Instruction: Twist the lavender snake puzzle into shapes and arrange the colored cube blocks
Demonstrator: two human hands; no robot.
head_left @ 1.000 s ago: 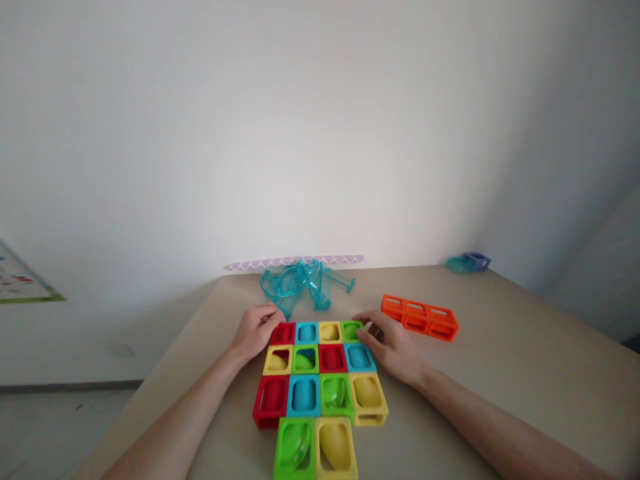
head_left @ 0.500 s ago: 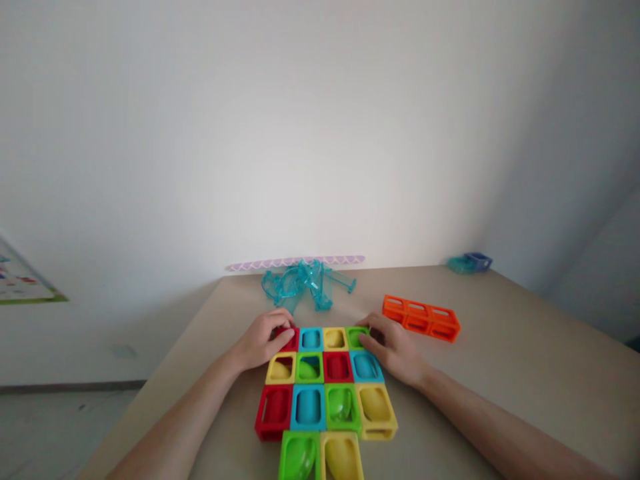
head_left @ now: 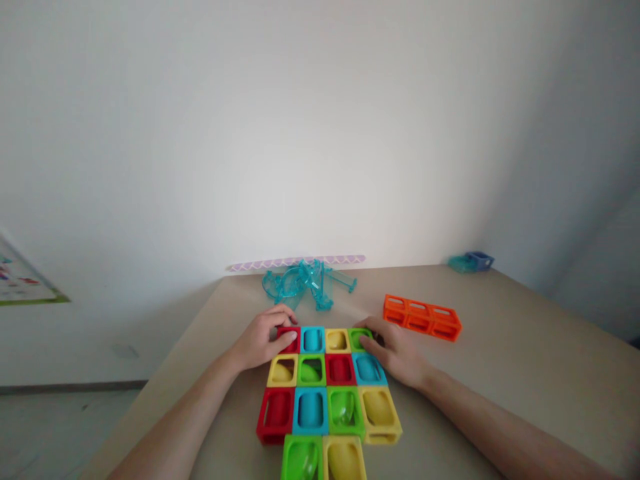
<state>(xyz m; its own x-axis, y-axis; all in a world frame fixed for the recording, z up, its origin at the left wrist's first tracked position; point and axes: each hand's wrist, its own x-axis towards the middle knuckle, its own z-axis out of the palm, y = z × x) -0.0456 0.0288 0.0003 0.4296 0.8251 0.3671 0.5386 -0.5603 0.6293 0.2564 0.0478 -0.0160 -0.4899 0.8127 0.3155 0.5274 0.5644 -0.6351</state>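
Note:
In front of me lies a flat array of hollow plastic blocks in red, blue, yellow and green, set side by side in rows. My left hand (head_left: 269, 339) grips the red block (head_left: 295, 341) at the far left corner, thumb on top and fingers behind it. At the opposite far corner, my right hand (head_left: 393, 348) holds the green block (head_left: 359, 339), its thumb on the near side of the opening. Between them sit a blue block (head_left: 313, 340) and a yellow block (head_left: 338, 341). A green block (head_left: 303, 458) and a yellow block (head_left: 345, 458) form the nearest row, cut off by the frame.
An orange three-part block frame (head_left: 422, 318) lies right of my right hand. Clear teal plastic parts (head_left: 305, 283) are heaped behind the array, near a purple patterned strip (head_left: 297, 262) along the wall. A dark blue block (head_left: 480, 261) rests in the far right corner.
The array sits very slightly lower and further right in the picture, nearer to me. Both hands keep the same hold.

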